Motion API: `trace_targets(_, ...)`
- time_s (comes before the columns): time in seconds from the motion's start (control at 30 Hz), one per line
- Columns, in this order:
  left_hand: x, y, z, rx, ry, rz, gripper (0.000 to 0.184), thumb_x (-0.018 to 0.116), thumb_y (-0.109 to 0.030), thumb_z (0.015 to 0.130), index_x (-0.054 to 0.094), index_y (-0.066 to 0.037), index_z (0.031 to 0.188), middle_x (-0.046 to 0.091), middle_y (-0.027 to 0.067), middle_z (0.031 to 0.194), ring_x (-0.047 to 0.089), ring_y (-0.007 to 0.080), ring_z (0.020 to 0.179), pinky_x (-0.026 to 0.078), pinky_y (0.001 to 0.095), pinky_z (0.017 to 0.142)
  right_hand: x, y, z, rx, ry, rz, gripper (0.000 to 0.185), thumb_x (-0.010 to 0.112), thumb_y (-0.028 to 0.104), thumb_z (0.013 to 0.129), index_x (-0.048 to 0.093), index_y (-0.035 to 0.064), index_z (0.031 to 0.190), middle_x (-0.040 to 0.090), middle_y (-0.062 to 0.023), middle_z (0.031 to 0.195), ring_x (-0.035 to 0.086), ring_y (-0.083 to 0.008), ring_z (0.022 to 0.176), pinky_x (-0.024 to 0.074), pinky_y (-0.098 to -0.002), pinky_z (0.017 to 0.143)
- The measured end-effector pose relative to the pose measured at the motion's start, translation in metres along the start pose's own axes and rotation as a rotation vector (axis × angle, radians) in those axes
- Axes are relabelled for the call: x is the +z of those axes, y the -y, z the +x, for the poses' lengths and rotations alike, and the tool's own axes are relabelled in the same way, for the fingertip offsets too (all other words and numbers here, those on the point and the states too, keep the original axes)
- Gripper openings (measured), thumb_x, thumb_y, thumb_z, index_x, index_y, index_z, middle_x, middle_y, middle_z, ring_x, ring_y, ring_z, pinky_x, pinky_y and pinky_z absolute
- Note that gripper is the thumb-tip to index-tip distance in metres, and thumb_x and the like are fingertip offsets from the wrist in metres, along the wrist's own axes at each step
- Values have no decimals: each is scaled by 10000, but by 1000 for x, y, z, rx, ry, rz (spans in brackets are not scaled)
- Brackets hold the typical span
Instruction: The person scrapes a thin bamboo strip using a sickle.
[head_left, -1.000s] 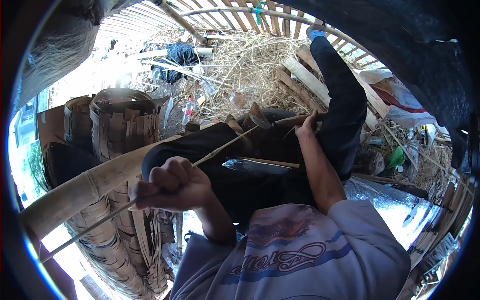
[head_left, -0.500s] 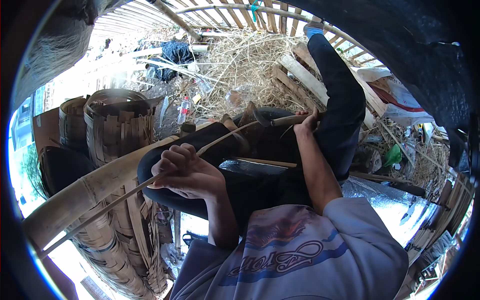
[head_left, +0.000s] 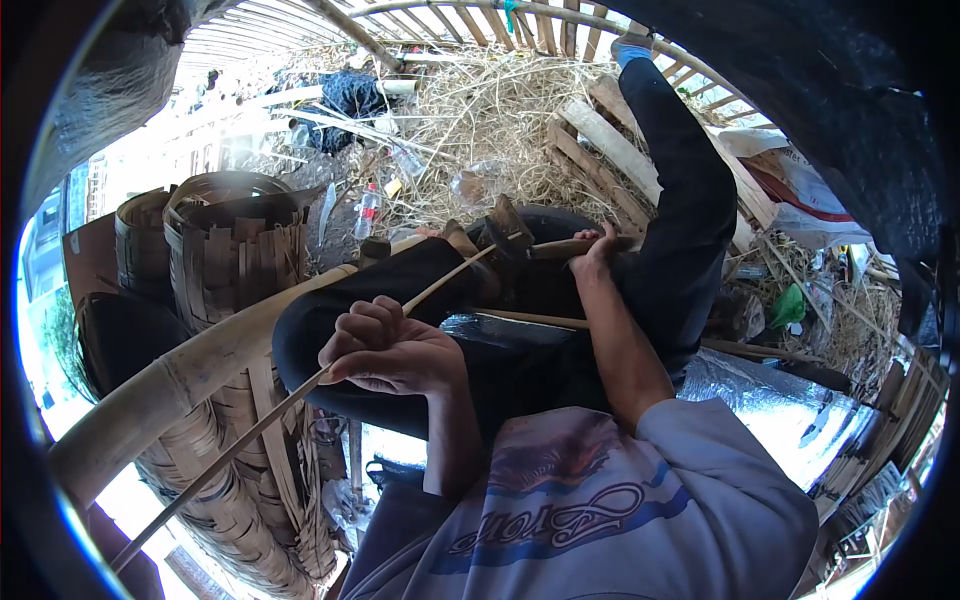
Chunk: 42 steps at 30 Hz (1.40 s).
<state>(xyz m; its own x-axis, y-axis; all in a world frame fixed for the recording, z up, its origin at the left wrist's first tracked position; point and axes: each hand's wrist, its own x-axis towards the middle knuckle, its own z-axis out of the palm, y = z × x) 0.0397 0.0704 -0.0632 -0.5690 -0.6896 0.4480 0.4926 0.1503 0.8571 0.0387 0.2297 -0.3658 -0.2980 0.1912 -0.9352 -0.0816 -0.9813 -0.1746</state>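
My left hand (head_left: pixel 395 345) is closed around a long, thin bamboo strip (head_left: pixel 240 445). The strip slants from the lower left up to the middle, where its far end reaches a curved knife (head_left: pixel 562 248). My right hand (head_left: pixel 594 250) grips the knife near its wooden handle, close to my bent leg. The dark blade lies against or just beside the strip's end; exact contact I cannot tell. A brown wooden piece (head_left: pixel 508 214) stands just beyond the blade. Another thin strip (head_left: pixel 530 318) lies across my lap.
A thick bamboo pole (head_left: pixel 170 385) runs along my left, beside woven bamboo baskets (head_left: pixel 235 250). Straw (head_left: pixel 490 110), planks (head_left: pixel 610 150) and a plastic bottle (head_left: pixel 367 212) lie ahead. Silvery sheeting (head_left: pixel 790 410) is at my right, and a slatted bamboo fence (head_left: pixel 560 30) stands behind the straw.
My left hand has shifted a little right with the bamboo strip. My right hand and the knife have moved slightly left, and the blade has turned at the strip's end.
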Motion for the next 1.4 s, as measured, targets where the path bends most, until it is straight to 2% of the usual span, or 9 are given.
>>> trace_targets(0.13,6,-2,0,-11,-36,-23,420,313,-487,909,239,-147,675,173,-46,601,147,66,522,175,210,464,0,2,-9,-132,-157,37,369,500,302,867,354,121,580,386,-4,515,384,-131,453,395,-257,479)
trace_targets(0.2,11,-1,-3,0,-27,-24,420,314,-489,908,240,-146,676,174,-46,600,148,65,522,177,209,465,6,-4,-24,81,133,60,382,502,308,867,348,121,573,382,-5,509,394,-127,453,400,-255,464)
trace_targets(0.23,12,-1,-6,18,-26,-19,421,315,-490,907,241,-145,678,174,-45,599,149,65,522,178,208,466,13,-7,-34,67,131,35,384,508,330,860,352,117,583,382,-4,511,398,-123,450,398,-250,448)
trace_targets(0.47,7,-3,-4,-8,-6,-12,416,318,-490,904,243,-145,684,181,-46,602,155,63,525,188,207,470,-11,3,-14,-72,-102,115,362,529,357,841,363,108,637,388,5,557,400,-130,472,387,-270,495)
trace_targets(0.67,11,-1,-7,-17,-31,-22,402,317,-488,904,251,-149,697,193,-47,601,161,62,526,199,208,467,-2,21,-17,-29,22,32,363,529,366,839,365,101,652,375,-2,544,393,-131,476,385,-271,501)
trace_targets(0.77,8,-2,-8,-29,-3,-17,396,322,-491,901,253,-151,711,194,-49,599,159,63,527,195,210,465,-6,12,-11,-117,-224,56,414,506,420,849,363,97,634,378,-10,530,400,-146,477,403,-275,515)
trace_targets(1.13,4,1,-10,-43,-2,-41,386,330,-495,899,251,-162,720,173,-51,586,149,64,518,181,211,464,-20,12,4,-89,-187,75,409,470,418,878,374,99,641,402,-4,567,410,-148,484,418,-280,513)
trace_targets(1.33,-4,0,-7,-52,-9,-46,387,336,-491,903,249,-162,719,159,-53,571,133,65,509,175,213,462,-33,5,14,-143,-327,40,444,488,465,851,366,76,674,398,-25,587,403,-156,487,411,-283,495)
trace_targets(1.4,-3,-1,-6,-61,-20,-42,388,335,-492,903,248,-162,719,157,-53,568,131,66,508,174,211,462,-46,1,28,-73,-282,187,259,472,390,892,380,149,866,411,-17,566,409,-149,463,427,-294,502)
